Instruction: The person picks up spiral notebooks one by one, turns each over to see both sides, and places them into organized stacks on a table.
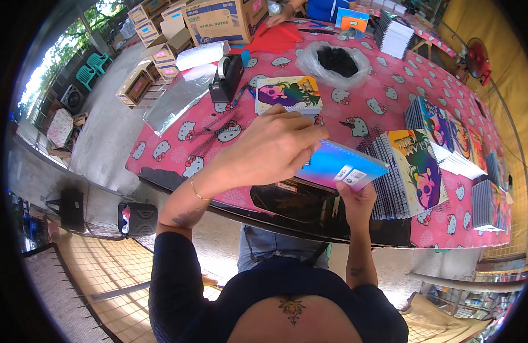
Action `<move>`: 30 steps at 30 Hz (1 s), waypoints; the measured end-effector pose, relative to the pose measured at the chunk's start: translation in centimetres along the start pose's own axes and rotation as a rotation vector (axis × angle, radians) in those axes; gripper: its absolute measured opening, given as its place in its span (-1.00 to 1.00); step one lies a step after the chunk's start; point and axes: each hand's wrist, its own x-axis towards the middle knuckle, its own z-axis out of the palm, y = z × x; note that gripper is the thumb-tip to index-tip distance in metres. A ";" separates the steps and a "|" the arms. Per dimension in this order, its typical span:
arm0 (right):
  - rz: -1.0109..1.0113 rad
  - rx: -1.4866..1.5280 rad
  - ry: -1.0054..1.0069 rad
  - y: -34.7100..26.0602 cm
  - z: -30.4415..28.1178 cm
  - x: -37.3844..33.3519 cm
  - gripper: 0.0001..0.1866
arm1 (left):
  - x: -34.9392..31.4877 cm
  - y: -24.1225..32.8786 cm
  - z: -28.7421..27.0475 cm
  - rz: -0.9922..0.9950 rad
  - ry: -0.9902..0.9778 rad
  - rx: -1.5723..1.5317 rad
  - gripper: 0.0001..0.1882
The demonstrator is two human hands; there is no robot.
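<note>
A spiral notebook (pixel 332 163) with a blue-to-pink back cover is held tilted above the front edge of the table. My right hand (pixel 357 200) grips its lower right corner, thumb on the cover beside a white label. Across the notebook's left end reaches my left hand (pixel 278 146), fingers curled and pinched near the spiral edge; what lies between the fingertips is hidden. Beyond that hand, another spiral notebook (pixel 290 93) with a colourful illustrated cover lies on the table. Close to my right hand stands a stack of similar notebooks (pixel 415 171).
More notebook stacks (pixel 447 134) stand farther right. Ahead are a black tape dispenser (pixel 226 80), a clear plastic bag (pixel 335 63) with dark contents and a red sheet (pixel 275 37) near another person's hand (pixel 281 16). Cardboard boxes (pixel 218 22) sit at the far left.
</note>
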 end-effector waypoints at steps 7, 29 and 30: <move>0.092 -0.276 -0.220 2.0 1.2 -0.6 -0.59 | -3.3 0.9 1.4 -0.069 -0.058 0.226 -0.71; 0.072 -0.144 -0.197 4.0 -0.5 1.9 -0.42 | -15.9 -24.3 12.4 -0.890 0.330 0.431 -0.72; 0.084 -0.149 -0.198 4.0 -0.9 1.9 -0.41 | -15.3 -23.7 12.4 -0.828 0.411 0.323 -0.71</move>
